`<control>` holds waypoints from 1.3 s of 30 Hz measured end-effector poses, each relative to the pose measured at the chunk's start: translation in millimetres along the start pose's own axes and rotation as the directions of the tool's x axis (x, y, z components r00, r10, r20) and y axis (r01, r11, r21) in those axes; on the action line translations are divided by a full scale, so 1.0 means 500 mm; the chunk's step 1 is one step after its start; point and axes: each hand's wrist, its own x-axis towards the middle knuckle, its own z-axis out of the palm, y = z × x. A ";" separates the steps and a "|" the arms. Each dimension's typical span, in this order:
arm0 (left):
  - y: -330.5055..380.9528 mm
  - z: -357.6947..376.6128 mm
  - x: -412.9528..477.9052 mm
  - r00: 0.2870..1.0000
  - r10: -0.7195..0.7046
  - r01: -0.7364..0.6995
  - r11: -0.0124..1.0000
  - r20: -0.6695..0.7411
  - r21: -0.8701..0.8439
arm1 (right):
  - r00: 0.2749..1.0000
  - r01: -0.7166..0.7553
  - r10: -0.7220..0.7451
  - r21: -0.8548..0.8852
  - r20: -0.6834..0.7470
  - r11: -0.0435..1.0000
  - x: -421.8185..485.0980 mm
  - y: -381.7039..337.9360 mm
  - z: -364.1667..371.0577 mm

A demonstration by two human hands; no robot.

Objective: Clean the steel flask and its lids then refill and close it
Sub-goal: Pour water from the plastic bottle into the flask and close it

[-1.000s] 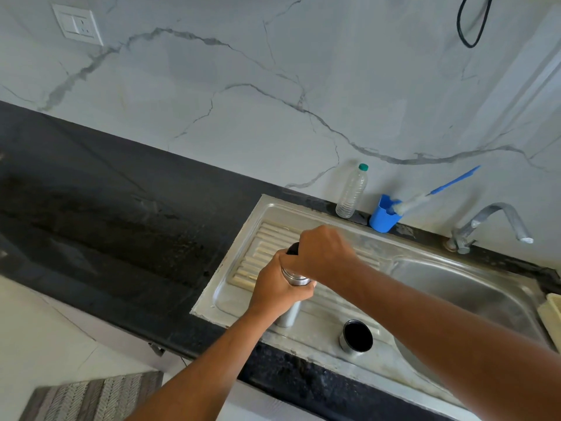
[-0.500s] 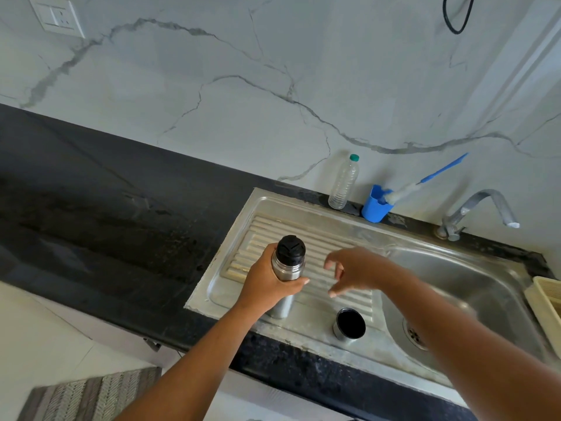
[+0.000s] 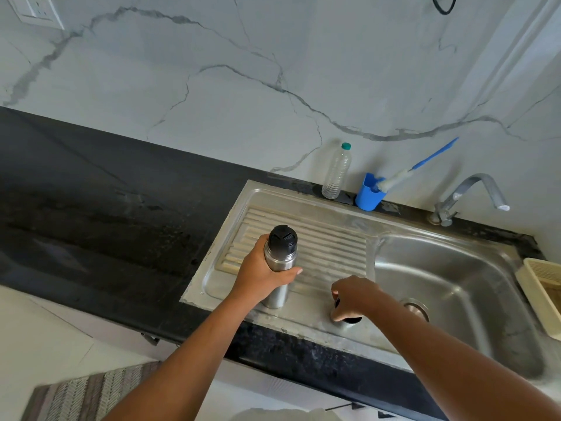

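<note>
Flask [image 3: 280, 262] of steel, upright with its black stopper [image 3: 282, 238] on, stands near the drainboard's [image 3: 328, 247] front edge, grasped round its body by the left hand [image 3: 261, 276], while the right hand [image 3: 353, 294] curls over the cup lid [image 3: 349, 319] just beside it.

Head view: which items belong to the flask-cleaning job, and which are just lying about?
Job: steel flask, upright in left hand; black stopper on it; cup lid, gripped by right hand; tap; sink; brush in blue holder.
Lying about: plastic bottle; cream basket; wall switch; floor mat.
</note>
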 end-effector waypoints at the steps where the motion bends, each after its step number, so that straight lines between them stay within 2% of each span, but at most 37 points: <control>1: -0.001 0.000 0.000 1.000 -0.002 0.002 1.000 0.002 0.001 | 1.000 0.003 -0.002 0.053 -0.021 0.999 0.003 0.003 -0.004; 3: -0.001 0.000 0.001 1.000 -0.004 0.004 1.000 0.003 0.000 | 0.996 0.012 0.010 0.261 -0.084 0.965 0.008 0.011 -0.020; 4: -0.002 0.000 0.000 1.000 -0.004 0.004 1.000 0.002 0.000 | 0.993 0.023 0.030 0.434 -0.114 0.901 0.008 0.014 -0.033; 5: -0.003 0.000 0.000 1.000 -0.005 0.005 1.000 0.001 -0.001 | 0.990 0.035 0.061 0.632 -0.129 0.774 0.005 0.014 -0.050; 7: -0.002 0.000 0.000 1.000 -0.006 0.006 1.000 0.002 0.001 | 0.989 0.019 0.131 0.936 -0.069 0.350 -0.006 0.002 -0.088; 8: -0.002 0.000 0.000 1.000 -0.007 0.007 1.000 0.004 0.000 | 0.991 -0.007 0.135 0.995 -0.007 0.101 -0.015 -0.005 -0.105; 9: -0.002 0.000 0.000 1.000 -0.008 0.008 1.000 0.005 -0.001 | 0.993 -0.027 0.109 0.992 0.041 -0.127 -0.023 -0.013 -0.120; 10: -0.002 0.001 0.000 1.000 -0.008 0.008 1.000 0.005 -0.002 | 0.996 -0.042 0.058 0.950 0.063 -0.310 -0.032 -0.022 -0.132; 11: -0.001 0.000 0.000 1.000 -0.008 0.008 1.000 0.005 -0.003 | 0.998 -0.049 0.002 0.898 0.055 -0.438 -0.040 -0.030 -0.141; 13: 0.000 0.001 -0.001 1.000 -0.008 0.008 1.000 0.007 -0.004 | 0.996 -0.039 -0.084 0.830 -0.010 -0.556 -0.055 -0.050 -0.152; 17: -0.001 0.001 0.000 1.000 -0.006 0.006 1.000 0.005 -0.003 | 0.972 0.081 -0.127 0.785 -0.199 -0.614 -0.079 -0.089 -0.172; 19: -0.001 0.000 0.001 1.000 -0.006 0.006 1.000 0.006 -0.003 | 0.950 0.179 -0.099 0.775 -0.297 -0.606 -0.086 -0.099 -0.184; 22: 0.001 0.000 -0.001 1.000 -0.010 0.010 1.000 0.013 -0.007 | 0.913 0.332 -0.049 0.808 -0.404 -0.486 -0.094 -0.103 -0.197; 25: 0.003 -0.001 -0.002 1.000 -0.009 0.010 1.000 0.014 -0.014 | 0.881 0.457 0.009 0.847 -0.472 -0.272 -0.105 -0.105 -0.207; 28: 0.004 -0.001 -0.003 1.000 -0.014 0.015 1.000 0.020 -0.020 | 0.832 0.551 -0.063 0.834 -0.551 -0.022 -0.113 -0.112 -0.210; 31: 0.006 -0.002 -0.005 1.000 -0.009 0.010 1.000 0.025 -0.014 | 0.737 0.665 -0.188 0.645 -0.649 0.377 -0.108 -0.117 -0.216; 33: 0.005 -0.002 -0.005 1.000 -0.003 0.003 1.000 0.023 -0.015 | 0.683 0.693 -0.305 0.457 -0.664 0.557 -0.102 -0.114 -0.227; 36: 0.005 -0.003 -0.007 1.000 -0.013 0.013 1.000 0.022 -0.004 | 0.678 0.662 -0.450 0.218 -0.581 0.717 -0.106 -0.114 -0.252; 39: 0.008 -0.004 -0.008 1.000 -0.021 0.020 1.000 0.018 0.004 | 0.695 0.630 -0.519 0.075 -0.497 0.773 -0.108 -0.127 -0.273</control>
